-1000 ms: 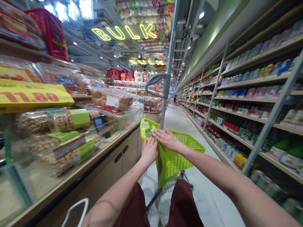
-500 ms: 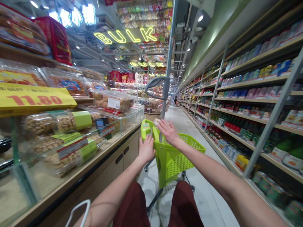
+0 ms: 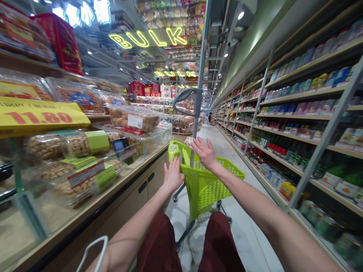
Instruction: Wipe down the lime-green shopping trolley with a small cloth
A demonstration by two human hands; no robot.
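The left hand [image 3: 172, 175] lies open, fingers spread, just below the green grip [image 3: 174, 151] of the lime-green shopping cart [image 3: 202, 185]. The open right hand [image 3: 205, 153] is beside a small pale packet [image 3: 188, 142] at 12 o'clock. The cart's long axis points to 12, along the open aisle floor [image 3: 224, 151], between a glass snack counter [image 3: 85, 170] at 9 and grocery shelves [image 3: 297, 128] at 3.

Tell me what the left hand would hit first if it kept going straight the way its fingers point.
The left hand would meet the raised, labelled corner of the lime-green shopping cart first. The fingertips look just short of it, though depth is unclear and they may already be touching.
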